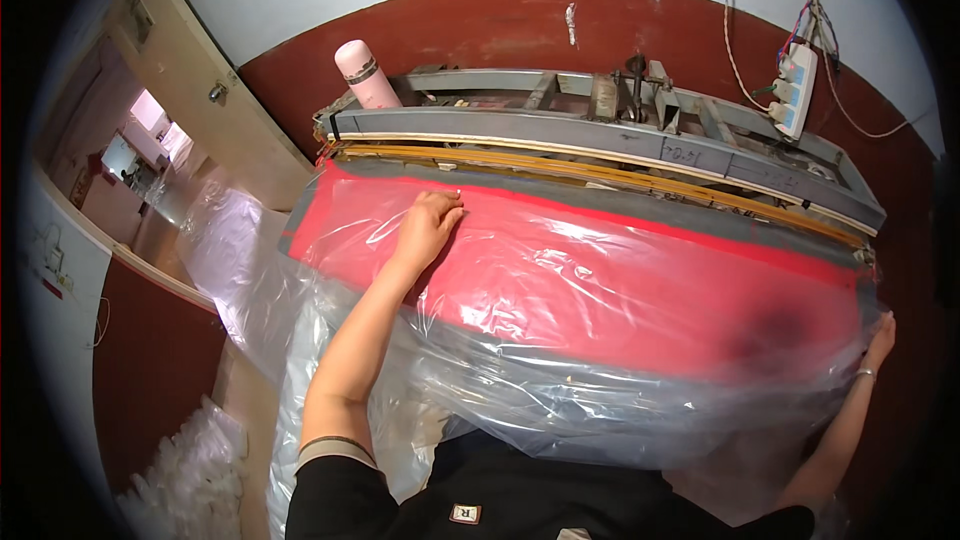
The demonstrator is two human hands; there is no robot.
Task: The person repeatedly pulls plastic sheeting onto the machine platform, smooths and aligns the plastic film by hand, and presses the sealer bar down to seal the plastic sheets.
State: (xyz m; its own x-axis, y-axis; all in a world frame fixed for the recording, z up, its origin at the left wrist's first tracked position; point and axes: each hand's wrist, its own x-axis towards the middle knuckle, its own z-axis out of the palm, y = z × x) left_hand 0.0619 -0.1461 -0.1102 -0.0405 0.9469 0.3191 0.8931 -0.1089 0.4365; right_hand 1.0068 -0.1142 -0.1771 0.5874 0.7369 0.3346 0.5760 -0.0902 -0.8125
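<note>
**Left hand pinches the film near the far edge of the red surface**

The transparent plastic film [560,280] lies, with wrinkles, over the long red surface with dark grey border [700,245], from the centre toward five o'clock. The left hand [432,225], just inside eleven o'clock from the centre, has its fingers bent nearly closed, and they seem to pinch the far edge of the film. The right hand [880,342], past three o'clock, is at the right edge of the film; its fingers are partly hidden, so I cannot tell how firmly it holds.

In my judgement, it is good to pull both hands gently apart, so that the film becomes flat, and to make its edge parallel with the grey border.

The grey metal frame with orange rods [600,172] limits reaching toward twelve and one o'clock. On its left end, at eleven o'clock, leans a pink cylindrical flask [366,73], which a quick arm could knock. At two o'clock hangs a white power strip [793,92] with loose cables. More crumpled plastic [190,470] lies at eight o'clock, where it may catch the feet.
</note>
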